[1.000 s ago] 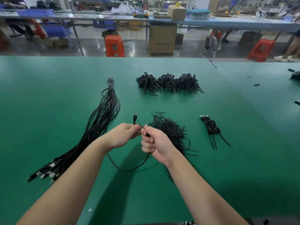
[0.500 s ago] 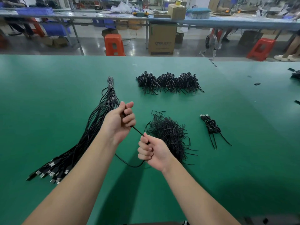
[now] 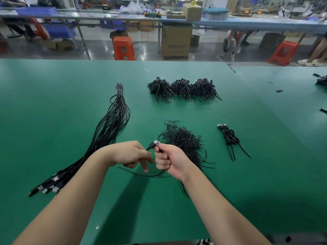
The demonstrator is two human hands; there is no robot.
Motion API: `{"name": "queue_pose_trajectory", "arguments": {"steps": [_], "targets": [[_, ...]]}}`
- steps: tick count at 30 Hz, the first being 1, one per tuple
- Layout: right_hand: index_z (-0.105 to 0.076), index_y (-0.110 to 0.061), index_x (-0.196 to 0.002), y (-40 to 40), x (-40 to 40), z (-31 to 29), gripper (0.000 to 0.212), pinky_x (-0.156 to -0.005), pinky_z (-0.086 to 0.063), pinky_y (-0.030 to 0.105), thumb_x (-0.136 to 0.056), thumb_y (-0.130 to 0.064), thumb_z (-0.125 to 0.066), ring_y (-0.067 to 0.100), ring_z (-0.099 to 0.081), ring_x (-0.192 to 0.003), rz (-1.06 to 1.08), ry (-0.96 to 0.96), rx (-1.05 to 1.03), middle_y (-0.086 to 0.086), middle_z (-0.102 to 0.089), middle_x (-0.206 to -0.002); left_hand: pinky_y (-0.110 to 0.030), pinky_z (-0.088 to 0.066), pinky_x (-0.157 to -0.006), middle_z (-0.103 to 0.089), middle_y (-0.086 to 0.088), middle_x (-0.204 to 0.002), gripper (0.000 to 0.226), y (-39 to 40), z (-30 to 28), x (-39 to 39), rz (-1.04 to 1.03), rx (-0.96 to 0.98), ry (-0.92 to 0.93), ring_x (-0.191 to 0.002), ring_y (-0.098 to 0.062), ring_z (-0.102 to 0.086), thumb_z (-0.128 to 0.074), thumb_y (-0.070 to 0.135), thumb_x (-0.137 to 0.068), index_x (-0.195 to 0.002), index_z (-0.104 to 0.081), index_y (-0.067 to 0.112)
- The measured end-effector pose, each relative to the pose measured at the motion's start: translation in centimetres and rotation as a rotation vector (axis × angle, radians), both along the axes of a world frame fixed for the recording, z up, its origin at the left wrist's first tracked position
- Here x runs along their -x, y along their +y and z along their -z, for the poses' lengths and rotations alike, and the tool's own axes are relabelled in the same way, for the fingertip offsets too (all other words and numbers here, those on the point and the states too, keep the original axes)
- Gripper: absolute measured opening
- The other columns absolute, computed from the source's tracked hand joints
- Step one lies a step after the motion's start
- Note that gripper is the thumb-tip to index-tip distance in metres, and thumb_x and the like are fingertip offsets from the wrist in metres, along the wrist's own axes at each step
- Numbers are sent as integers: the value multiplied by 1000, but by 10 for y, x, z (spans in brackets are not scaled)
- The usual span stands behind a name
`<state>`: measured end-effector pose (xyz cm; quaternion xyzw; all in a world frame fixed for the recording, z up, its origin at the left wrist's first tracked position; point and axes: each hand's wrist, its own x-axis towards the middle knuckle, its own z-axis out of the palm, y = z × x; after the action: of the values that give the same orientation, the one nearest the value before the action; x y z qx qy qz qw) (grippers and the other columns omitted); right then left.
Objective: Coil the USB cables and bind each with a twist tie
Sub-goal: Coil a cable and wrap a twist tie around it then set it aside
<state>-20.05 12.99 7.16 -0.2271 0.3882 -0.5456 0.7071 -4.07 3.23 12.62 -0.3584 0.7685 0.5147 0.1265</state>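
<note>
One black USB cable (image 3: 141, 174) runs between both hands above the green table (image 3: 53, 121). My right hand (image 3: 168, 159) is closed around its gathered loops, with the silver plug (image 3: 154, 143) sticking out past the thumb. My left hand (image 3: 130, 154) grips the cable right beside it, index finger pointing down. A slack loop sags to the table below the hands. Behind my right hand lies a loose pile of black twist ties (image 3: 184, 140). A long bundle of uncoiled cables (image 3: 108, 131) stretches along the left.
Bound coils lie at the right (image 3: 229, 137), and a row of three heaps of coiled cables (image 3: 184, 89) sits farther back. Small black bits lie at the table's right edge (image 3: 279, 90). Beyond the table are orange stools, a cardboard box and workbenches.
My left hand swung out toward the bundle and came back down beside my right hand. The plug now points up from my right hand, and the slack loop is shorter.
</note>
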Motion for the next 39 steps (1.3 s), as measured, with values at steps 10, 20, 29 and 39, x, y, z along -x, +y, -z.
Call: {"name": "queue_pose_trajectory", "arguments": {"steps": [10,20,29,39], "targets": [[-51,-17,-77,7,-13,-3,33,-45,-16,23,-107,-28,-41,10,-16,-48,-35,119,102,-4,-27,-59,-37,-56,-89,-71,-11,-113,30,-14,27,17,-926,-155,941,-99,-25,-72,-37,24,-108,-109,-63,9],[-52,-18,-73,2,-17,9,36,-44,-15,22,-106,-29,-41,9,-16,-46,19,-126,8,-6,-24,-57,-19,-19,-39,-46,7,-59,31,-9,-14,14,-807,-662,1041,-36,-4,-25,-45,28,-100,-89,-66,9],[-52,-16,-75,-5,9,-13,35,-42,-8,22,-106,-26,-39,5,-15,-39,-15,7,-31,-8,-27,-52,-22,-22,-41,-75,-13,-81,34,1,-16,-4,-14,-72,137,-43,-13,-26,-49,28,-104,-107,-71,3],[-48,-18,-80,-2,-10,-28,32,-41,-21,17,-108,-30,-39,7,-20,-47,-121,366,165,-5,-30,-59,-34,-59,-83,-73,-17,-110,34,-2,12,22,-821,-266,947,-100,-30,-72,-37,22,-107,-115,-61,-1]]}}
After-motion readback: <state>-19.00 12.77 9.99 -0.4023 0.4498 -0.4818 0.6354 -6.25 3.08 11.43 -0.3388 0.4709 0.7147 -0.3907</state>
